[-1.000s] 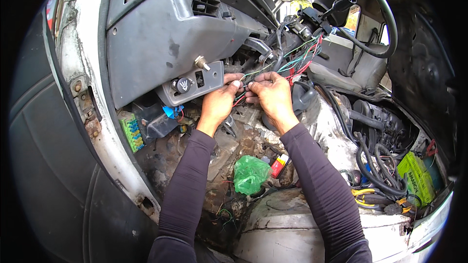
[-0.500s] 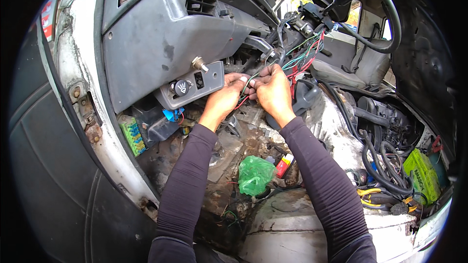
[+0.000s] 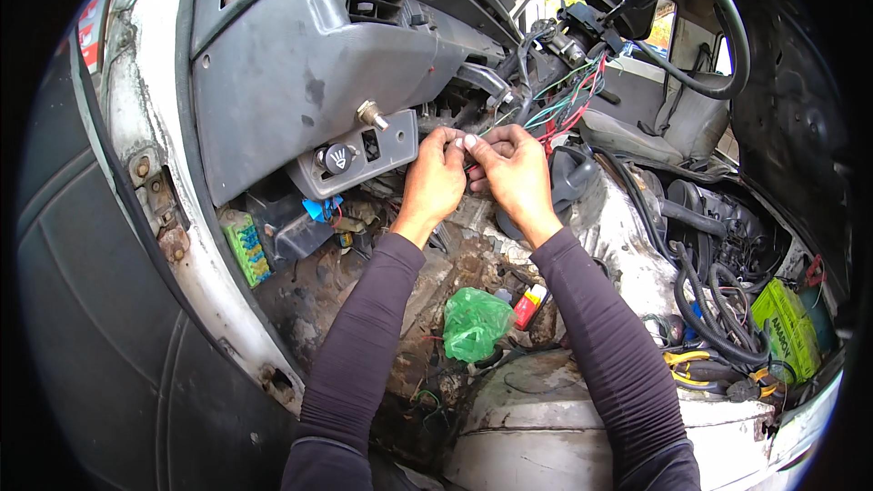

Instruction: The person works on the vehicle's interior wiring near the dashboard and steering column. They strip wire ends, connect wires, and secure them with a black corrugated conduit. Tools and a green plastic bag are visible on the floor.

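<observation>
My left hand (image 3: 431,184) and my right hand (image 3: 516,175) meet below the dashboard, thumbs and fingertips pinched together on thin wires. Most of the held length is hidden by the fingers; a bit of red shows between the hands. Behind them, a loose bundle of green, blue and red wires (image 3: 575,107) hangs from the steering column switch (image 3: 582,32). Left of my left hand is a grey switch panel (image 3: 396,147) with a round black knob (image 3: 336,159). A brass-coloured threaded fitting (image 3: 372,115) sticks out just above the panel.
A green fuse block (image 3: 245,250) hangs at the lower left. On the worn floor lie a green plastic bag (image 3: 476,325) and a red-and-white tube (image 3: 529,306). Yellow-handled pliers (image 3: 696,359), black hoses (image 3: 714,327) and a lime-green box (image 3: 787,327) are at right.
My left hand has shifted slightly right and up, closer to my right hand. The fingertips now press together, covering the green wire that showed between them before.
</observation>
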{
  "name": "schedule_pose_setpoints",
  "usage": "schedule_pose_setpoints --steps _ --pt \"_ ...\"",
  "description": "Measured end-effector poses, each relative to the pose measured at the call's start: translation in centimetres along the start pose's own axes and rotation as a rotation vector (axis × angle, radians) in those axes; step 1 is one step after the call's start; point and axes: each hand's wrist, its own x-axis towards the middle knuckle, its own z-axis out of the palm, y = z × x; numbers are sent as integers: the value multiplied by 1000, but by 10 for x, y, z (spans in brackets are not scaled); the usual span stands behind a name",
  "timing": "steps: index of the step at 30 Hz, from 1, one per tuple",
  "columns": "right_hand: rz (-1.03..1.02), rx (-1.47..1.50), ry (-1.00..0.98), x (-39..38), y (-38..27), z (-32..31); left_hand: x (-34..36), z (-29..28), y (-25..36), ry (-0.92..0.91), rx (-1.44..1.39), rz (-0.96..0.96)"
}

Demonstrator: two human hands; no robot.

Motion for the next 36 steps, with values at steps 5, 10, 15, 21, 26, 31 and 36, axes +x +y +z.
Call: schedule_pose_setpoints --steps 5,10,15,21,26,31,36 --pt "112 66 -87 6 0 -6 -4 0 5 -6 -3 -13" --pt "294 444 -197 11 0 -20 -5 4 4 93 72 68" --pt "366 564 -143 11 1 -22 -16 2 8 61 71 123" --pt "320 526 -75 7 3 -14 -5 -1 7 -2 -2 -57" --pt "294 431 -99 6 8 -11 6 6 -5 94 -98 -168" --pt "258 367 -118 6 11 -9 3 5 0 136 -143 -181" --pt "253 322 -131 5 10 -10 -4 -4 10 -5 -31 -111"
